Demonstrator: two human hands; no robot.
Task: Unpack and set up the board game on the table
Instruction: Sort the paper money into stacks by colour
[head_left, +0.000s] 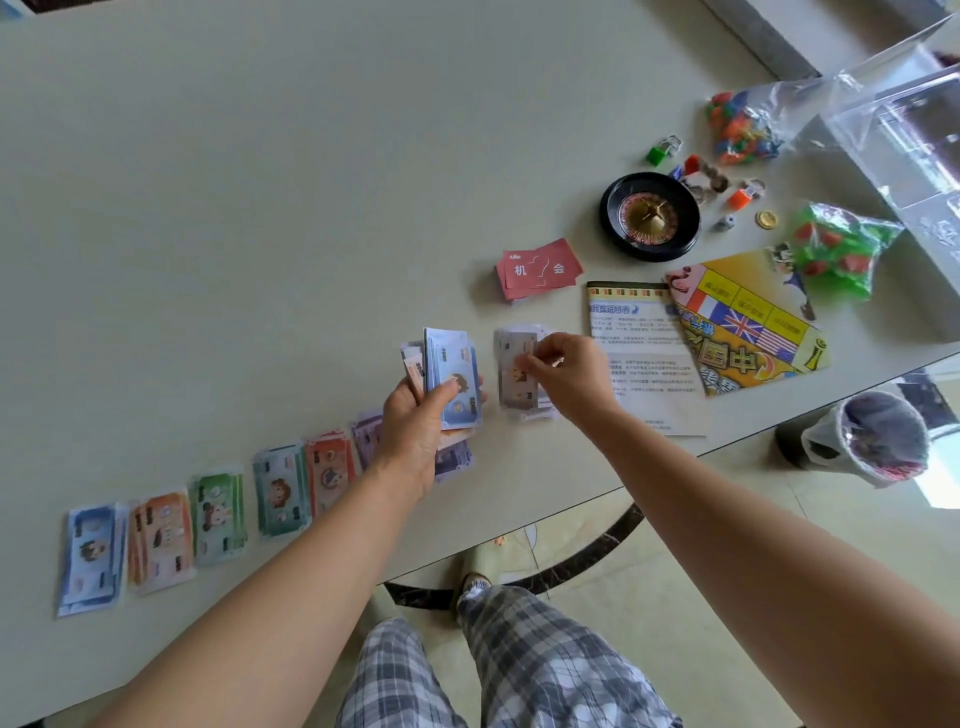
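Banknote stacks (218, 514) line table (311, 156) edge; left hand (415, 426), right hand (569, 376) hold notes (453, 364).

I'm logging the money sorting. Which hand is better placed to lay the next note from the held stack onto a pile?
Right. The left hand grips the stack of notes, so it is busy; the right hand pinches only one grey note, close beside that stack.

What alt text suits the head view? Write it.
The left hand grips a wad of play money while the right hand pinches a grey note on the table. Sorted note piles line the near edge; a roulette wheel sits beyond.
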